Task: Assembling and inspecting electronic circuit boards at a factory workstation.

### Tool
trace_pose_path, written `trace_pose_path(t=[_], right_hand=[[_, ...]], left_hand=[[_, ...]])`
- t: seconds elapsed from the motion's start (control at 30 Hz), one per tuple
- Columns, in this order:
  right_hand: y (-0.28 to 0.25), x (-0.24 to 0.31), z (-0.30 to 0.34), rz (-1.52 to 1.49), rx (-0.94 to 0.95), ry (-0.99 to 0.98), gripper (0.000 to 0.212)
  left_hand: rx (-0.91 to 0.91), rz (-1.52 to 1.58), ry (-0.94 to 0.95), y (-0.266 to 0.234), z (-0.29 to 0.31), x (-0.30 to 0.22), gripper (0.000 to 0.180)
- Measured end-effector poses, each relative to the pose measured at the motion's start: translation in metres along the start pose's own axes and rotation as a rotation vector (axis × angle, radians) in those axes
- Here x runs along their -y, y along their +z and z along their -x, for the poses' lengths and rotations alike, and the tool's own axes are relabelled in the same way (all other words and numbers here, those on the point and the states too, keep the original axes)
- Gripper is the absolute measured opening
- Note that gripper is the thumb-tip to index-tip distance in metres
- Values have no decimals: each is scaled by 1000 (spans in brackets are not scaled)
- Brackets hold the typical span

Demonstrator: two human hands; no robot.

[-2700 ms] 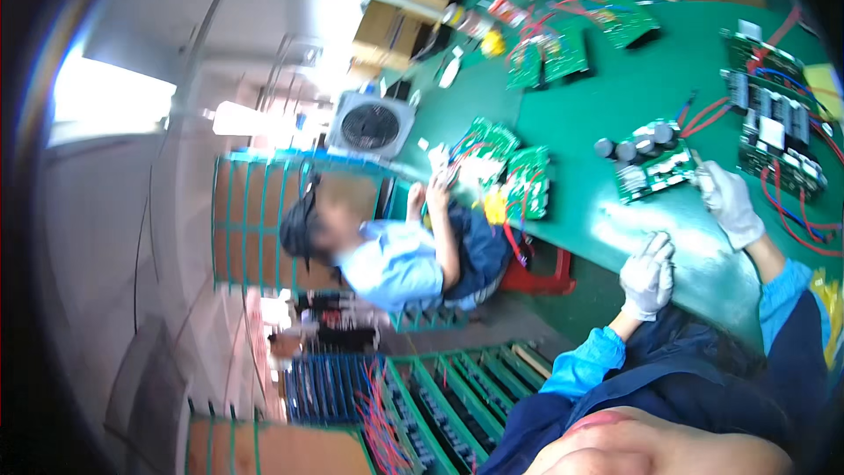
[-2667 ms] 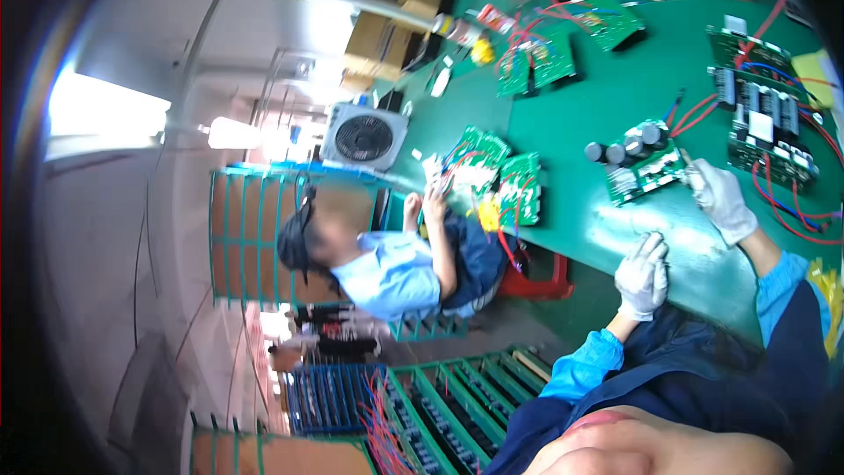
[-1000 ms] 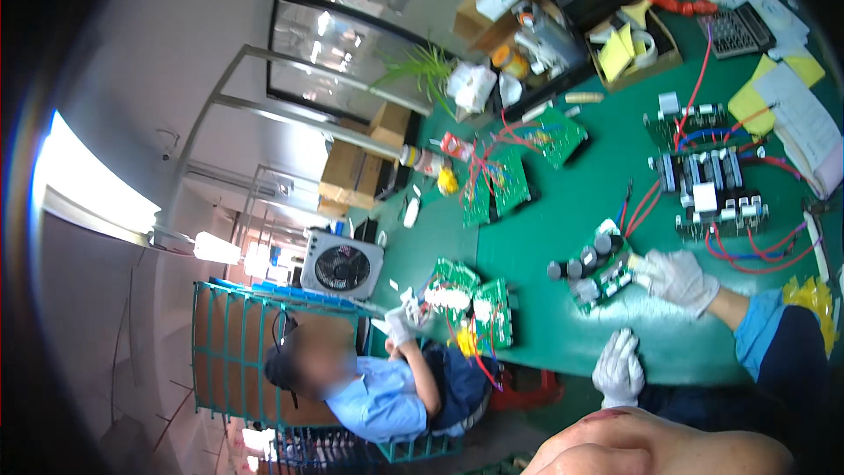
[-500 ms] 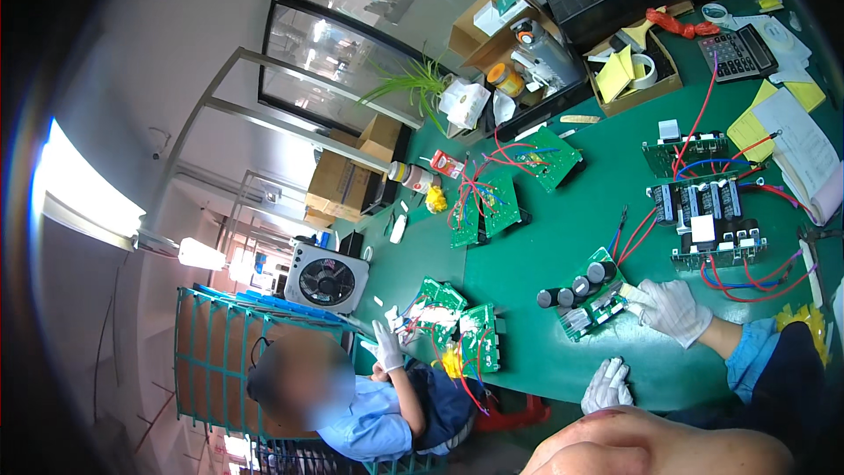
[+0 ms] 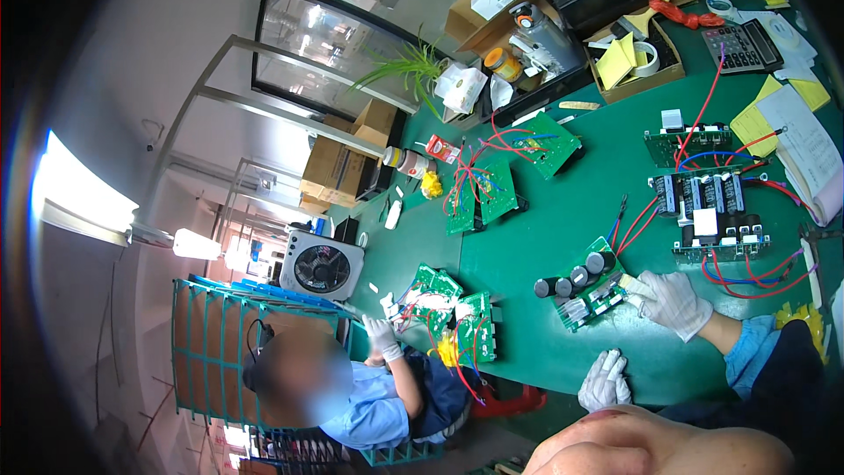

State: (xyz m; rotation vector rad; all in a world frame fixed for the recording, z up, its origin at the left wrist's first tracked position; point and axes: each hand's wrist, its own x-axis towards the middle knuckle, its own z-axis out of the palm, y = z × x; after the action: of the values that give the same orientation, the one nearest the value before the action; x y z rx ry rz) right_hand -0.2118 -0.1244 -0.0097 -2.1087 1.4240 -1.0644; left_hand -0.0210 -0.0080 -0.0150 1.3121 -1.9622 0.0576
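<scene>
Resting the gloved left hand (image 5: 605,381) at the edge of the table (image 5: 536,343), grip curled, hard to say how closed; pinching a small pale stick (image 5: 632,285) in the gloved right hand (image 5: 675,303), right at the circuit board (image 5: 598,290) on the table. Beyond: red-wired boards (image 5: 498,193), then a grey fan (image 5: 323,269).

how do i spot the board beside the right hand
On the green table, find the person's gloved right hand. Just left of it lies a green circuit board. A row of stubby round cylinders along one side sets it apart from neighbouring boards.
</scene>
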Motion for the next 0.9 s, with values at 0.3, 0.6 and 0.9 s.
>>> trace_pose_path(t=[0.3, 0.6, 0.9], right_hand=[[3, -3, -2, -31, -17, -7, 33], [4, -7, -4, -14, 9, 20, 31], [9, 0, -6, -85, 18, -34, 24]], left_hand=[[11, 0, 11, -4, -6, -2, 27], [8, 6, -20, -8, -2, 4, 23], [-50, 14, 12, -13, 5, 9, 20]])
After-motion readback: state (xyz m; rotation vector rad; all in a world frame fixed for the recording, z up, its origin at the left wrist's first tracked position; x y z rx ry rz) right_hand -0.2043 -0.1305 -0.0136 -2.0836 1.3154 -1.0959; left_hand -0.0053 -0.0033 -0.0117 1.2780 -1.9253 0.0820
